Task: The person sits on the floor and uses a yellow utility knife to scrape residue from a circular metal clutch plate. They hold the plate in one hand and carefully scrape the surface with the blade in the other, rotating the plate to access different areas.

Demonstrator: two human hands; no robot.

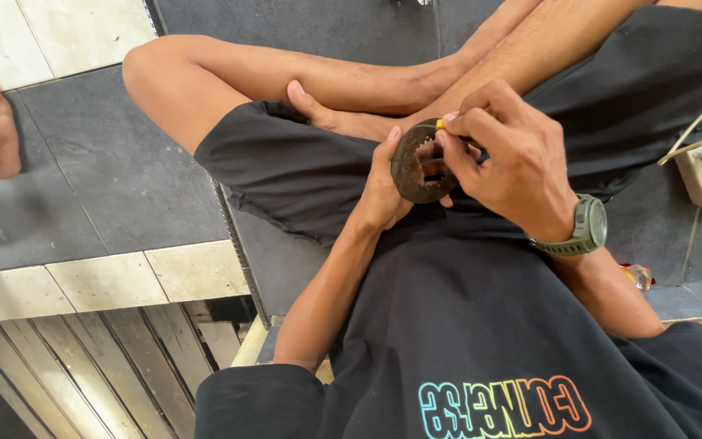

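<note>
A rusty toothed ring (416, 167) was gripped by the left hand (383, 191), while a yellow-tipped tool (442, 124) was pinched by the right hand (505, 158).

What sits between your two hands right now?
Head view: a dark toothed ring, pinched between the left hand and the right hand.

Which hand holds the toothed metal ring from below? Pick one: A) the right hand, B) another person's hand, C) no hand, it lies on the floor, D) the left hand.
D: the left hand cups the dark toothed ring from underneath, while the right hand, the one with the green wristwatch, pinches a small yellow-tipped tool at the ring's top edge.
</note>
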